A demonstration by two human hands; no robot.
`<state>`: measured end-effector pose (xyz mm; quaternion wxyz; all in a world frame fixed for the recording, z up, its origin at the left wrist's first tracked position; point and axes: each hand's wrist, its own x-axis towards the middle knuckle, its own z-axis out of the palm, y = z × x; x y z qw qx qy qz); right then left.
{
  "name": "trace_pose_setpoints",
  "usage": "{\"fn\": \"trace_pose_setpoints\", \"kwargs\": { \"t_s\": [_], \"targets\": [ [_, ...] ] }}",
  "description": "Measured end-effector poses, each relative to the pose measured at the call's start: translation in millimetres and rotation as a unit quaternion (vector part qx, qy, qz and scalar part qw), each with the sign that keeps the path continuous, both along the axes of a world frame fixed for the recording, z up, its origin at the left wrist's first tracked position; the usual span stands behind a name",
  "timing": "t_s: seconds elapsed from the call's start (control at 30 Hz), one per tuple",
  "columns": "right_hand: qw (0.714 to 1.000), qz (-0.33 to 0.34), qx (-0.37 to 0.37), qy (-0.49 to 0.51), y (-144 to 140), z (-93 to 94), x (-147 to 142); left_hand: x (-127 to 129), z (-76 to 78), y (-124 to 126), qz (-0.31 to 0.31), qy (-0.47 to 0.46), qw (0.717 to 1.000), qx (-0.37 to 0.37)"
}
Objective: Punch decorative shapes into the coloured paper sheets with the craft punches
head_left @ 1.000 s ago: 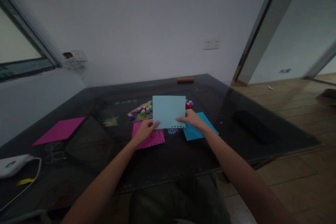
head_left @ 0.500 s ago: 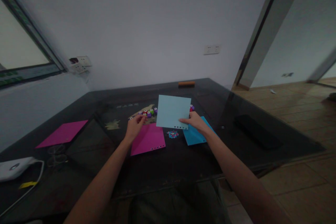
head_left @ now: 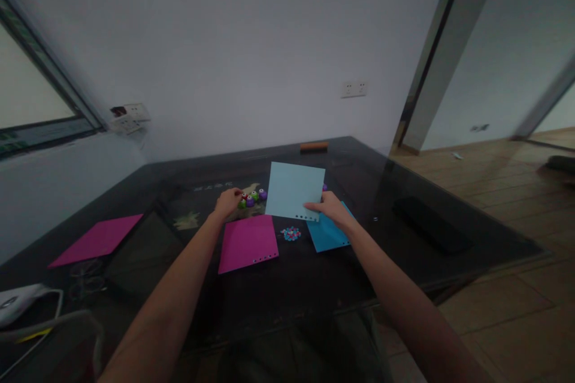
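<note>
My right hand (head_left: 329, 206) grips a pale blue punched sheet (head_left: 294, 190) by its lower right corner, thumb on the front. The sheet is held up above the table, its row of holes along the bottom edge. My left hand (head_left: 228, 201) is at the left end of a group of small colourful round toys with eyes (head_left: 254, 196). Its fingers are curled together; what lies in them, if anything, is hidden. Nearer me lie a pink punched sheet (head_left: 249, 243), a small pile of coloured beads (head_left: 291, 233) and a bright blue sheet (head_left: 327, 234), partly covered by my right hand and the pale sheet.
On the dark table (head_left: 287, 293), a second pink sheet (head_left: 99, 240) lies at the left, near a white device (head_left: 20, 299) with a cable. A black oblong object (head_left: 429, 224) rests at the right. An orange-brown bar (head_left: 314, 147) lies at the back edge.
My left hand has shifted left and slightly up, off the edge of the pink sheet, to the left end of the toys. My right hand still holds the pale sheet. The view has turned slightly.
</note>
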<state>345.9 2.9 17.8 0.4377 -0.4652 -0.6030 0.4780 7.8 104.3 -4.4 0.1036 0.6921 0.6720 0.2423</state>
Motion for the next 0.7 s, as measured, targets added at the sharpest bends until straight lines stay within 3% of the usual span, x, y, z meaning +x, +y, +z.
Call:
{"fn": "trace_pose_setpoints", "kwargs": {
  "t_s": [0.4,0.7],
  "targets": [
    [1.000,-0.002,-0.005,0.022,-7.2,7.4,-4.7,-11.1,17.7,27.9,-0.119,-0.066,0.983,-0.121],
    [1.000,0.003,-0.011,0.015,0.0,-4.7,-7.2,-6.9,13.4,26.4,-0.108,-0.027,0.992,-0.050]
  ]
}}
